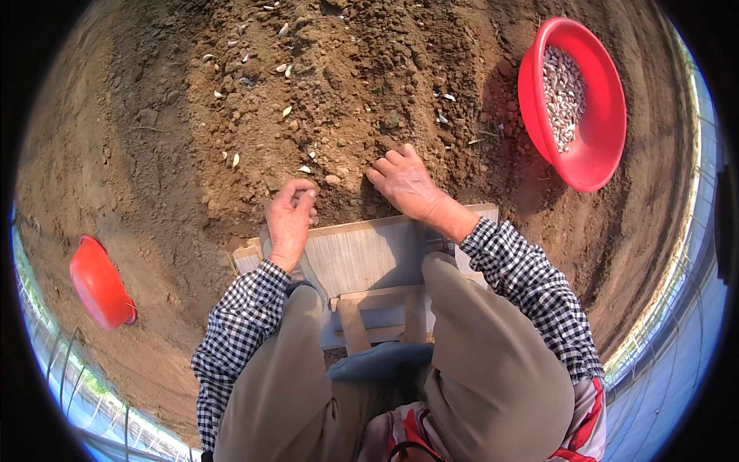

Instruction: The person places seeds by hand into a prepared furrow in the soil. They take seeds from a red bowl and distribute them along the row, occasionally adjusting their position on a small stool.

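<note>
My left hand [290, 222] hovers above the near edge of the loose soil with its fingers curled in; whether they hold anything is hidden. To its right, my right hand [410, 185] reaches down to the tilled soil [369, 86], fingertips bent and turned from view. A pale garlic clove [304, 169] lies just beyond my left hand, and another clove [236, 160] is farther left. More cloves are scattered up the bed in loose rows, including a clove [287, 111] near the middle. On the right, a red plastic basin [600, 138] contains many cloves [560, 92].
A wooden board [352, 260] on a frame stands between my knees and the soil. Another red basin [101, 286] rests on the ground at left, its inside hidden. Blue plastic sheeting [687, 323] with thin poles borders the plot.
</note>
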Available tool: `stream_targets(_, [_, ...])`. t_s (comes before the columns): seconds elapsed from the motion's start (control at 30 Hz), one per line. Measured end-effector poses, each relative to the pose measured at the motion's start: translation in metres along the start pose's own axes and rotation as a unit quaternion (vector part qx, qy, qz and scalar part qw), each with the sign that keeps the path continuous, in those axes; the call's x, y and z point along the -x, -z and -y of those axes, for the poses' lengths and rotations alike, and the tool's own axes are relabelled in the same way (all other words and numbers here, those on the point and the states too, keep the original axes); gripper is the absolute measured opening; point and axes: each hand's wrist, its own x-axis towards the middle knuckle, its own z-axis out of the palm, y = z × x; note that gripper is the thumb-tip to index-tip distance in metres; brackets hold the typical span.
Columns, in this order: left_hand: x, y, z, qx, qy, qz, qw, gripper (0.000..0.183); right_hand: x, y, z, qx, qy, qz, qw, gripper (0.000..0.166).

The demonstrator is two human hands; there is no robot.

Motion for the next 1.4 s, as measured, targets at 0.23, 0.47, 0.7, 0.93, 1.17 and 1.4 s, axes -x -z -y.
stream_targets(0.23, [-0.034,0.010,-0.005,-0.520,-0.244,-0.046,0.817,0.017,0.016,0.126,-0.077,-0.081,-0.218,-0.299,0.926,0.018])
stream_targets(0.47, [-0.051,0.003,0.002,-0.537,-0.284,-0.080,0.791,0.013,-0.012,0.073,-0.030,-0.204,-0.079,-0.182,0.959,0.017])
stream_targets(0.7, [-0.050,0.008,-0.004,-0.553,-0.244,-0.062,0.794,0.012,-0.111,-0.003,0.024,-0.029,0.081,-0.061,0.994,0.009])
stream_targets(0.93, [-0.038,0.020,-0.014,-0.338,-0.166,-0.043,0.925,0.011,-0.103,-0.009,0.004,-0.261,-0.027,-0.079,0.962,0.011])
stream_targets(1.17, [-0.028,0.044,-0.027,0.159,0.057,-0.028,0.985,0.003,-0.080,0.016,0.008,-0.223,-0.048,-0.107,0.968,0.007])
stream_targets(1.4, [-0.025,0.047,-0.025,0.219,0.070,-0.033,0.973,0.008,-0.129,-0.019,0.051,0.018,0.085,-0.006,0.996,0.009])
